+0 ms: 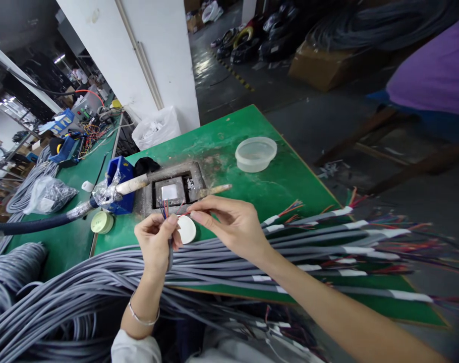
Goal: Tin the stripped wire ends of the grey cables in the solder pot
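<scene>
My left hand (pixel 156 239) is closed round the end of a grey cable (pixel 170 256), its thumb pressed on the fan of thin coloured wires (pixel 164 207) that stick up from it. Thumb and forefinger of my right hand (pixel 233 224) pinch a thin red wire (pixel 184 214) of that same cable. Just behind my hands sits a crusted pot like a solder pot (pixel 199 176), with a bright square of metal (pixel 169 192) inside. A small round white dish or lid (pixel 187 230) lies between and below my fingers, partly hidden.
A thick bundle of grey cables (pixel 112 267) runs across the table's front, white-taped ends at right. A wooden-handled stick (pixel 218 189) rests by the pot. Around are a clear plastic tub (pixel 255 154), blue bin (pixel 120 174), hose nozzle (pixel 132 185) and green table (pixel 229 126).
</scene>
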### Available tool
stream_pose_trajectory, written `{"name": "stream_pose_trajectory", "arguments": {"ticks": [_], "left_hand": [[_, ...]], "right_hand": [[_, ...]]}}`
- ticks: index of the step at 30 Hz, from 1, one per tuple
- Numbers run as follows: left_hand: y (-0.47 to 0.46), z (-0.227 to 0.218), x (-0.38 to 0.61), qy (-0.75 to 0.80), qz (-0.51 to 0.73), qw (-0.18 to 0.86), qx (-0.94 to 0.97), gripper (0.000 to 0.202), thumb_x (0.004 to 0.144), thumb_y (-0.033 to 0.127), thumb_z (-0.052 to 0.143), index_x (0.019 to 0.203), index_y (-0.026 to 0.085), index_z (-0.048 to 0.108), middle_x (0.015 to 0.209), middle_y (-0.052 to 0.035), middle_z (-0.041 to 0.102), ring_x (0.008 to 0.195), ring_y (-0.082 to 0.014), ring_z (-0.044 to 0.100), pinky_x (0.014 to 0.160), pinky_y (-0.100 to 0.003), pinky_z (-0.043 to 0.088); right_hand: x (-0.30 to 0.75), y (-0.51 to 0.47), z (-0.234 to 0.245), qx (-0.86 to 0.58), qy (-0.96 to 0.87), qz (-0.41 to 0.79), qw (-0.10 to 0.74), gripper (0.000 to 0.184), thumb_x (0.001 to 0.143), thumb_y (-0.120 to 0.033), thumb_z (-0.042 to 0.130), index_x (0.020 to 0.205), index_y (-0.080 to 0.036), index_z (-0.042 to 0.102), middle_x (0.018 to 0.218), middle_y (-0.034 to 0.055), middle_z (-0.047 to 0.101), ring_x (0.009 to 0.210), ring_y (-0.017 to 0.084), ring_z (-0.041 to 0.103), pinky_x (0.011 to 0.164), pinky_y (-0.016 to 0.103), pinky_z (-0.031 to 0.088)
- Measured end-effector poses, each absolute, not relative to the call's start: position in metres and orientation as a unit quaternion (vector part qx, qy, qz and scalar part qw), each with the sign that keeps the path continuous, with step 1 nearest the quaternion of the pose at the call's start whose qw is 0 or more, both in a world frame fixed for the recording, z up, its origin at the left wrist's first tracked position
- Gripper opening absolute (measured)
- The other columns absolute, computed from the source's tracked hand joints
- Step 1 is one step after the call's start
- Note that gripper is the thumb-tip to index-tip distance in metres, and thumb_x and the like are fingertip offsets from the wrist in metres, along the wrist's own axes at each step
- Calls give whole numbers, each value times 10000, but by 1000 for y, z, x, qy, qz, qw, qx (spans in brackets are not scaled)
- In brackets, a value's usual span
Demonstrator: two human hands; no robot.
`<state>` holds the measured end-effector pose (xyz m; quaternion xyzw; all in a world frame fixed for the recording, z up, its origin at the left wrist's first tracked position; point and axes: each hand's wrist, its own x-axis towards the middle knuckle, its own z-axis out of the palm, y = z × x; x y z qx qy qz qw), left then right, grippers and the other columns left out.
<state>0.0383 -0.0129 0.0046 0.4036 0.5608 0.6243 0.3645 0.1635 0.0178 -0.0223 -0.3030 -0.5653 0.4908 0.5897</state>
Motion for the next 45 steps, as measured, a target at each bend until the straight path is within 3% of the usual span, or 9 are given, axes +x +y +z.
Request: {"name": "stream_pose_trajectory", "arguments": {"ticks": [10, 16, 23, 27, 35, 45], "left_hand": [[-18, -1, 40, 560, 589, 358, 459, 261, 607, 338, 762, 534, 127, 625, 330, 27, 526, 241, -76, 438, 254, -153, 333], [-17, 2, 43, 543, 649, 304, 439, 296, 607, 318, 758, 484, 139, 556, 318, 50, 496, 233, -70, 427, 246, -144, 313], [-22, -1, 44, 551, 621, 301, 470, 205, 636, 255, 736, 533, 146, 596, 343, 54, 530, 253, -87, 476, 268, -156, 370], [-23, 0, 50, 573, 594, 293, 483, 214, 619, 235, 734, 507, 154, 570, 365, 36, 568, 272, -112, 513, 280, -176, 411], [-20, -4, 52, 578, 611, 265, 472, 256, 653, 280, 722, 509, 157, 549, 373, 27, 582, 281, -130, 531, 287, -195, 430], [-20, -3, 47, 560, 635, 312, 432, 364, 613, 375, 756, 470, 154, 504, 328, 37, 524, 235, -89, 449, 254, -166, 340]], "right_hand": [[165, 18, -20, -314, -578, 437, 613, 136, 785, -241, 588, 674, -174, 629, 606, 13, 607, 563, 116, 543, 508, 227, 431], [161, 13, -24, -307, -608, 409, 608, 139, 788, -223, 585, 668, -173, 634, 593, 14, 618, 560, 118, 550, 523, 236, 432], [164, 18, -16, -313, -518, 531, 592, 154, 730, -301, 620, 669, -166, 661, 592, 17, 648, 515, 111, 558, 467, 224, 445], [167, 19, -15, -319, -537, 524, 579, 149, 726, -275, 631, 638, -157, 656, 570, 14, 632, 507, 102, 545, 469, 211, 447], [164, 18, -20, -315, -554, 517, 572, 166, 774, -264, 571, 678, -160, 657, 585, 15, 647, 486, 99, 543, 446, 204, 433], [163, 14, -20, -331, -578, 448, 596, 180, 793, -268, 566, 668, -166, 648, 605, 25, 633, 544, 118, 550, 492, 231, 436]]}}
